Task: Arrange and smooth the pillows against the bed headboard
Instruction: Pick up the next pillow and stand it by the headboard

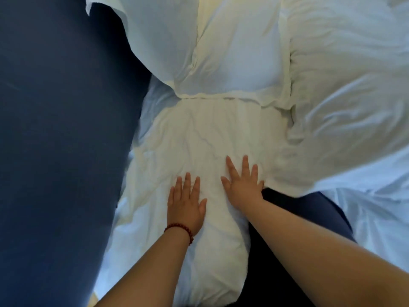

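White near pillow (199, 140) under flat, spread hands, left hand (186, 204), right hand (243, 185), gripping nothing; long axis alongside headboard (55, 129).

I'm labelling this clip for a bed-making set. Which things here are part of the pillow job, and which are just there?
Part of the job:
near pillow
far pillows
headboard
left hand
right hand

Just there:
duvet
bracelet

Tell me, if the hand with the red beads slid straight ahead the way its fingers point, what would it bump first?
Probably the far pillow. The left hand lies flat on the near pillow, fingers pointing toward the seam between them.
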